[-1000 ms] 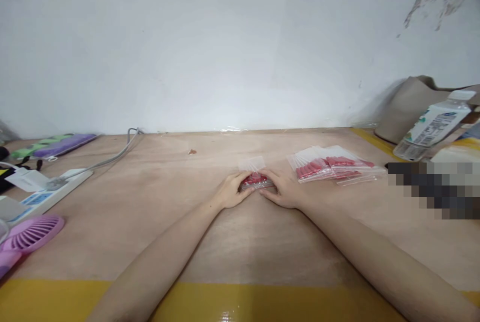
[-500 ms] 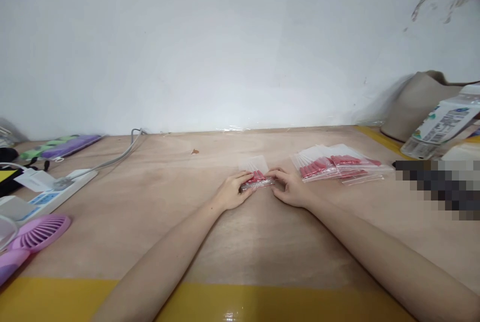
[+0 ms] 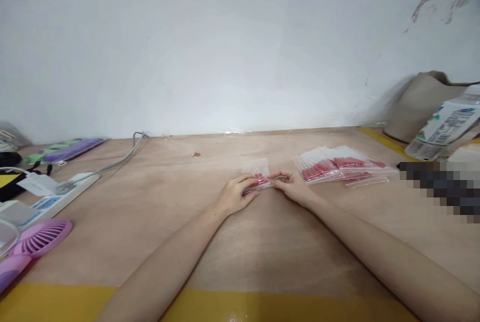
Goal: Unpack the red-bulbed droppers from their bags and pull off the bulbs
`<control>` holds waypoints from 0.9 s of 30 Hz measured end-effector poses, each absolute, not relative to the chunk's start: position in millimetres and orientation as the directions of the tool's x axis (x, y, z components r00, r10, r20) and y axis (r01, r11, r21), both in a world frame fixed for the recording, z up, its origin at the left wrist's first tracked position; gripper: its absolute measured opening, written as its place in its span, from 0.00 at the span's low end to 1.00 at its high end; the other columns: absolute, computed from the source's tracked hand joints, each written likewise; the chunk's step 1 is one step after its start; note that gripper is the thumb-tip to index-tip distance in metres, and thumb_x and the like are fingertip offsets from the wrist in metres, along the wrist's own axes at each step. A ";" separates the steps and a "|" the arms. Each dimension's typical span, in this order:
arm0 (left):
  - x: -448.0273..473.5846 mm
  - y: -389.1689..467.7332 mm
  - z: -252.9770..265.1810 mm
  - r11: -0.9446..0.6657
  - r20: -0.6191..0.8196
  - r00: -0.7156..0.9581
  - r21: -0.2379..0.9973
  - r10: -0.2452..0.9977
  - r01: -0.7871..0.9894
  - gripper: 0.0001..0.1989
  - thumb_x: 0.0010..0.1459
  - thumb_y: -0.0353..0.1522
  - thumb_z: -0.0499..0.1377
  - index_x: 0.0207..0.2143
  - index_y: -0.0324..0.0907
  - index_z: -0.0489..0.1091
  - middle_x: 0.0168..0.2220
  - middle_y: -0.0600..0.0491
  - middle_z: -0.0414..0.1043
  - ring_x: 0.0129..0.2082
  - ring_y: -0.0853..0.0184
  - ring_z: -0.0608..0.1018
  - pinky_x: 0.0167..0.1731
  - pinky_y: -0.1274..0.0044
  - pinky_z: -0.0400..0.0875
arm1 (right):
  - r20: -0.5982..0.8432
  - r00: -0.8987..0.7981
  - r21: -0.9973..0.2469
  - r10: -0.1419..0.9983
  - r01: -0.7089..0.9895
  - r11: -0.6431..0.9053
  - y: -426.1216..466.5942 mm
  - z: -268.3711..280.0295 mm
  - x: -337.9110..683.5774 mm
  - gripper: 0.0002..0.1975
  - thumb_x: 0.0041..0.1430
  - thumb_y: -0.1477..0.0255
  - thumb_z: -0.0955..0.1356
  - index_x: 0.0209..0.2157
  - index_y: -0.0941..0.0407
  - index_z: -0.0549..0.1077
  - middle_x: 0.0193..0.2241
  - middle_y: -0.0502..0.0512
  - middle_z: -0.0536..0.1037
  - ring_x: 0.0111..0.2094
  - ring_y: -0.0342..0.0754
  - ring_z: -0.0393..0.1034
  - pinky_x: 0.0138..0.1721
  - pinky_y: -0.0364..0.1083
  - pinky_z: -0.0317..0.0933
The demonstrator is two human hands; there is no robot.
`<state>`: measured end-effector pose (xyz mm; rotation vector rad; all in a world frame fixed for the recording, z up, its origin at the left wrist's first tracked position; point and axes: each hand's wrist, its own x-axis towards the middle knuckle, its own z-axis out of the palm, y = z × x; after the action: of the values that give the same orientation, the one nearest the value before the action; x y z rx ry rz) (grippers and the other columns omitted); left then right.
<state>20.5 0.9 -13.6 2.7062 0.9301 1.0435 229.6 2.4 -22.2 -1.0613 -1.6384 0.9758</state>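
Note:
A small clear plastic bag (image 3: pixel 255 166) lies on the wooden table, with several thin white sticks with red ends inside it; I cannot tell what the sticks are. My left hand (image 3: pixel 236 194) grips the bag's near left side between thumb and fingers. At the bag's near right corner, my right hand (image 3: pixel 294 187) pinches the edge with thumb and forefinger. Just right of that hand rests a fanned pile of similar filled bags (image 3: pixel 337 164), their red ends toward me. Part of the held bag is hidden under my left fingers.
On the left are a power strip (image 3: pixel 62 199) with plugs and a grey cable, a pink handheld fan (image 3: pixel 43 237) and a purple pouch (image 3: pixel 73 150). A plastic bottle (image 3: pixel 442 129) leans by a grey-beige container (image 3: pixel 414 107) at right. Yellow tape (image 3: pixel 210 307) lines the front edge.
My right thumb and forefinger have closed together on the bag's right corner. My left fingers now cover more of the red ends. The view has shifted slightly.

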 end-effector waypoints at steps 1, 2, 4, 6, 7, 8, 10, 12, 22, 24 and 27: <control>21.6 0.9 -14.1 -0.818 0.580 0.589 0.287 0.563 0.499 0.13 0.55 0.34 0.54 0.43 0.41 0.69 0.44 0.49 0.70 0.46 0.66 0.71 0.47 0.74 0.67 | 0.221 -0.179 -0.949 0.959 0.189 0.254 2.8 -21.1 230.4 0.11 0.48 0.66 0.67 0.33 0.57 0.72 0.27 0.52 0.75 0.29 0.45 0.69 0.32 0.46 0.63; 22.9 1.1 -14.5 -0.822 0.581 0.593 0.284 0.558 0.494 0.12 0.56 0.33 0.53 0.41 0.41 0.70 0.43 0.49 0.71 0.45 0.66 0.72 0.46 0.74 0.67 | 0.193 -0.167 -0.957 0.967 0.186 0.223 2.6 -19.8 231.4 0.12 0.48 0.65 0.67 0.33 0.57 0.71 0.27 0.51 0.75 0.29 0.45 0.69 0.32 0.46 0.63; 25.5 2.0 -15.0 -0.817 0.571 0.595 0.291 0.566 0.499 0.11 0.58 0.33 0.52 0.39 0.42 0.71 0.41 0.51 0.73 0.43 0.67 0.73 0.45 0.74 0.68 | 0.214 -0.194 -0.939 0.958 0.231 0.256 0.3 -17.1 232.7 0.12 0.49 0.63 0.66 0.33 0.57 0.72 0.28 0.51 0.75 0.29 0.45 0.68 0.32 0.46 0.63; 27.5 3.1 -14.8 -0.798 0.559 0.579 0.316 0.594 0.513 0.11 0.59 0.33 0.50 0.37 0.42 0.72 0.39 0.51 0.74 0.42 0.67 0.74 0.45 0.74 0.68 | 0.320 -0.256 -0.855 0.912 0.336 0.394 -3.8 -15.2 232.0 0.13 0.50 0.63 0.66 0.34 0.56 0.72 0.30 0.52 0.74 0.30 0.45 0.67 0.32 0.45 0.62; 28.1 3.7 -14.4 -0.788 0.554 0.569 0.330 0.607 0.519 0.11 0.59 0.33 0.50 0.36 0.42 0.72 0.38 0.51 0.74 0.41 0.67 0.74 0.44 0.74 0.68 | 0.390 -0.278 -0.781 0.878 0.406 0.475 -6.0 -14.7 230.7 0.12 0.50 0.64 0.66 0.35 0.56 0.72 0.31 0.52 0.73 0.31 0.45 0.67 0.32 0.45 0.62; 28.4 4.2 -13.9 -0.779 0.549 0.560 0.348 0.621 0.522 0.11 0.59 0.33 0.50 0.35 0.41 0.72 0.38 0.51 0.74 0.40 0.67 0.75 0.44 0.74 0.68 | 0.465 -0.295 -0.685 0.835 0.478 0.550 -8.0 -14.7 229.1 0.11 0.50 0.66 0.67 0.35 0.55 0.72 0.32 0.53 0.72 0.32 0.46 0.66 0.33 0.45 0.61; 28.5 4.9 -13.0 -0.753 0.535 0.535 0.402 0.654 0.520 0.10 0.58 0.33 0.51 0.33 0.41 0.72 0.37 0.51 0.74 0.38 0.67 0.75 0.41 0.75 0.69 | 0.595 -0.340 -0.465 0.728 0.593 0.657 -10.4 -16.0 225.5 0.08 0.50 0.71 0.66 0.34 0.54 0.72 0.34 0.54 0.71 0.35 0.46 0.65 0.36 0.46 0.60; 28.3 5.2 -12.4 -0.724 0.516 0.510 0.456 0.689 0.518 0.09 0.57 0.32 0.53 0.31 0.42 0.72 0.36 0.52 0.74 0.36 0.68 0.75 0.39 0.75 0.70 | 0.661 -0.409 -0.275 0.629 0.648 0.710 -10.3 -18.3 222.6 0.06 0.52 0.74 0.64 0.33 0.54 0.72 0.34 0.54 0.71 0.36 0.46 0.64 0.38 0.46 0.58; 29.4 4.0 -13.2 -0.656 0.497 0.432 0.511 0.753 0.555 0.07 0.53 0.33 0.57 0.25 0.41 0.70 0.31 0.53 0.73 0.30 0.68 0.74 0.32 0.76 0.70 | 0.693 -0.517 0.053 0.502 0.731 0.680 -11.4 -14.9 221.1 0.09 0.56 0.74 0.62 0.29 0.51 0.74 0.32 0.52 0.74 0.35 0.46 0.62 0.37 0.48 0.49; 28.8 2.5 -13.2 -0.650 0.505 0.415 0.514 0.757 0.560 0.07 0.54 0.33 0.56 0.26 0.41 0.69 0.31 0.53 0.73 0.30 0.68 0.74 0.31 0.76 0.69 | 0.696 -0.510 0.064 0.504 0.745 0.664 -12.4 -13.0 221.0 0.09 0.56 0.73 0.62 0.27 0.52 0.73 0.31 0.51 0.74 0.34 0.46 0.62 0.37 0.48 0.48; 27.7 0.4 -13.2 -0.652 0.512 0.411 0.516 0.754 0.555 0.07 0.54 0.33 0.55 0.26 0.41 0.69 0.31 0.53 0.72 0.30 0.69 0.73 0.31 0.76 0.69 | 0.700 -0.506 0.072 0.504 0.752 0.655 -13.1 -11.4 220.9 0.09 0.56 0.73 0.62 0.25 0.54 0.72 0.30 0.51 0.74 0.34 0.46 0.62 0.37 0.48 0.48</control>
<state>27.7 0.4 -13.2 2.4043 1.1450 1.0792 220.9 -13.1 -11.4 -0.9689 -2.2144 -0.4893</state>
